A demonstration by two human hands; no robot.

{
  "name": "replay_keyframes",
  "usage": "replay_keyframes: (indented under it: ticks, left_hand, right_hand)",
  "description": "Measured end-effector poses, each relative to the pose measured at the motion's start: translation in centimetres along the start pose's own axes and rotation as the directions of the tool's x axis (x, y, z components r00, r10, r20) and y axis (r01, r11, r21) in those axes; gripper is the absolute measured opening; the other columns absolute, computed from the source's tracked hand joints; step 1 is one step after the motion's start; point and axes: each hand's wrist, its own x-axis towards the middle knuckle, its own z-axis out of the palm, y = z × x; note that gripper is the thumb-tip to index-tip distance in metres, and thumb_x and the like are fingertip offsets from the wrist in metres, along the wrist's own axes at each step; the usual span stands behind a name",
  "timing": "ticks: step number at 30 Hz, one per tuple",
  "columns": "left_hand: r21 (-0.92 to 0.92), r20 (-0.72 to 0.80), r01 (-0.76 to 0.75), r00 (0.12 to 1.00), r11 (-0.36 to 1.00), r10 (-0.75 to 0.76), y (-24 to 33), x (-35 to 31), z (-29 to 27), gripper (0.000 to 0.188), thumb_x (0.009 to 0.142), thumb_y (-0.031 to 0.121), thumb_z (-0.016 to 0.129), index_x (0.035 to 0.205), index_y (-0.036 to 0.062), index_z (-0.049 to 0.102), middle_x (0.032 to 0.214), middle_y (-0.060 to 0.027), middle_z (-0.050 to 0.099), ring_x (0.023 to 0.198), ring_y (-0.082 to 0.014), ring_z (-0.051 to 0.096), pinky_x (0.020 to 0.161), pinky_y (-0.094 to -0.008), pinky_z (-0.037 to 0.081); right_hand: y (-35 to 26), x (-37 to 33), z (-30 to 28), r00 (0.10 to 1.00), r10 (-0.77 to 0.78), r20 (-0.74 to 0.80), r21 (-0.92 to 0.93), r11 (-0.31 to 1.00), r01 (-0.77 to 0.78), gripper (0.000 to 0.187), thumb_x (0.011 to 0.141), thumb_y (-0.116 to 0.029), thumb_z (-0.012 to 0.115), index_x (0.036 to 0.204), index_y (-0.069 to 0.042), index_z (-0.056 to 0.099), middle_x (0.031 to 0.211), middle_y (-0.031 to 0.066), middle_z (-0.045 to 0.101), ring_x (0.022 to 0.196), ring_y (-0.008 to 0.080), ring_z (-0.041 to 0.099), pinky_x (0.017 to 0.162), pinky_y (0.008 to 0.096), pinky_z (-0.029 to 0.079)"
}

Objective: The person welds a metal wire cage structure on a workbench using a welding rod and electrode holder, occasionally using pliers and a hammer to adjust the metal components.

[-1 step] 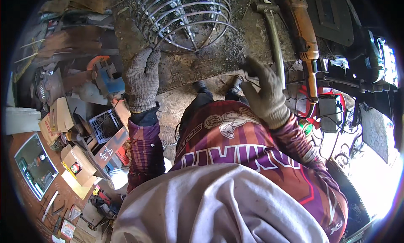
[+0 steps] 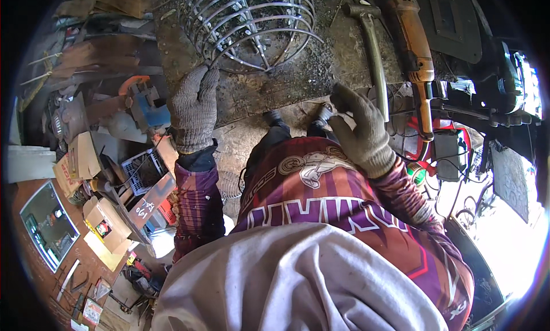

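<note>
A cage of bent round metal rods (image 2: 252, 28), with curved rings fixed to upright ribs, rests on a dark, grimy worktable (image 2: 246, 95). At its near left corner, my left hand (image 2: 193, 105), in a grey knitted glove, is closed on the free end of a rod. My right hand (image 2: 364, 127), gloved alike, hovers at the table's near edge with thumb and fingers apart and nothing in it. Just right of that hand lies a hammer (image 2: 375, 62), its metal handle reaching over the edge. What the left fingertips cover is partly hidden.
Beside the hammer lies an orange power tool (image 2: 416, 47), its rear end overhanging the edge. Metal grit and thin rods litter the tabletop. Cardboard boxes (image 2: 109, 219), a dark crate (image 2: 142, 172) and a blue tool (image 2: 150, 114) crowd the left side. Cables hang at the right.
My right hand has shifted slightly down, toward my body, and its fingers have curled a little. The left hand and the rod cage stay put.
</note>
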Motion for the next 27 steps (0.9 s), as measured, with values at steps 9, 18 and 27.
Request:
replay_keyframes:
  ticks: [9, 18, 27]
  left_hand:
    - [0.044, 0.016, -0.015, 1.000, 0.999, 0.014, -0.1, 0.0, -0.2, 0.027, 0.097, 0.025, 0.075, 0.111, 0.0021, 0.075, 0.102, -0.0164, 0.076, 0.093, -0.0334, 0.074, 0.083, -0.0416, 0.057]
    - [-0.052, 0.032, 0.091, 0.995, 0.994, -0.090, 0.3, -0.4, 0.2, 0.025, 0.096, 0.014, 0.076, 0.116, -0.0007, 0.074, 0.114, -0.0144, 0.076, 0.104, -0.0231, 0.071, 0.094, -0.0358, 0.055]
    - [0.020, 0.032, 0.091, 0.995, 0.996, -0.092, 0.9, -0.3, 0.0, 0.028, 0.096, 0.022, 0.077, 0.115, 0.0018, 0.075, 0.111, -0.0137, 0.077, 0.104, -0.0249, 0.072, 0.093, -0.0365, 0.054]
  right_hand:
    - [0.1, -0.7, -1.6, 0.968, 0.116, 0.224, 0.044, 0.991, -0.129, 0.044, 0.095, -0.001, 0.067, 0.138, 0.002, 0.060, 0.112, 0.0150, 0.071, 0.105, 0.0231, 0.071, 0.093, 0.0349, 0.056]
    - [0.4, -1.0, -1.6, 0.972, 0.155, 0.174, 0.138, 0.974, -0.180, 0.038, 0.096, -0.009, 0.067, 0.132, 0.001, 0.064, 0.108, 0.0178, 0.075, 0.102, 0.0266, 0.075, 0.090, 0.0367, 0.058]
    - [-1.1, -1.2, -3.0, 0.982, 0.145, 0.121, 0.117, 0.980, -0.159, 0.036, 0.096, -0.007, 0.065, 0.131, 0.001, 0.066, 0.107, 0.0164, 0.075, 0.100, 0.0258, 0.075, 0.088, 0.0358, 0.059]
